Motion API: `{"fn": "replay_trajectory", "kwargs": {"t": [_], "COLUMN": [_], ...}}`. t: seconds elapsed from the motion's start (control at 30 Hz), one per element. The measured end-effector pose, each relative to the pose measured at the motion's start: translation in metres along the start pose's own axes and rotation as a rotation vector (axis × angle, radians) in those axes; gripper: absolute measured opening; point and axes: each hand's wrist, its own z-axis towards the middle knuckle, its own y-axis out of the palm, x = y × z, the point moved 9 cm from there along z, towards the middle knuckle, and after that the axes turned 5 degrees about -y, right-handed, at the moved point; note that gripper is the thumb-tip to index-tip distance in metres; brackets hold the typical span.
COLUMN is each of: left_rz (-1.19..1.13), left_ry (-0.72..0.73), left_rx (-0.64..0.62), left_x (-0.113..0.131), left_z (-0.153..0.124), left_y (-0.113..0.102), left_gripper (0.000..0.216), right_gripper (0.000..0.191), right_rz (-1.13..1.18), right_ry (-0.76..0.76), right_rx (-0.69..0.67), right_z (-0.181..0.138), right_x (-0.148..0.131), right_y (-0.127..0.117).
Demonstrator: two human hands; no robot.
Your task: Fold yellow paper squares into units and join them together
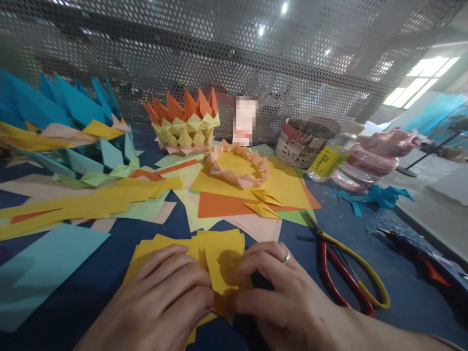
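Note:
Low in the middle, both hands work on a piece of yellow paper (pixel 224 265) with a raised fold line near its left side. My left hand (pixel 170 287) has its fingers bent and pressed together at that fold. On the opposite edge, my right hand (pixel 278 280), with a ring on one finger, pinches the paper; its thumb tip is partly in shadow. More yellow sheets (pixel 146 248) lie stacked under the left hand. Just beyond are two small folded yellow paper pieces (pixel 263 209), resting on orange, yellow and pink sheets.
Folded paper crowns, blue (pixel 54 102), orange and pale yellow (pixel 186 122), and a pink ring (pixel 237 165), stand behind. To the right are scissors-like pliers (pixel 351 268), a glue gun (pixel 420 258), a clear bottle (pixel 329 158) and a pink bottle (pixel 365 161). Perforated metal (pixel 164 44) borders the back.

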Motion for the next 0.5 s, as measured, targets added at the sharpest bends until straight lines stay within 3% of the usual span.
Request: {"fn": "replay_trajectory", "kwargs": {"t": [0.1, 0.33, 0.5], "left_rz": [0.007, -0.112, -0.149], "left_ry": [-0.010, -0.006, -0.063], "left_rx": [0.017, -0.102, -0.147], "left_x": [-0.001, 0.006, 0.004], "left_z": [0.000, 0.003, 0.002], "left_y": [-0.001, 0.003, 0.007], "left_gripper": [0.031, 0.041, 0.032], "right_gripper": [0.032, 0.025, 0.030], "right_rz": [0.003, 0.036, 0.007], "right_ry": [-0.026, -0.050, -0.192], "right_rx": [-0.022, -0.037, -0.106], "right_z": [-0.001, 0.002, 0.001], "right_x": [0.002, 0.002, -0.008], "right_y": [0.003, 0.003, 0.003]}}
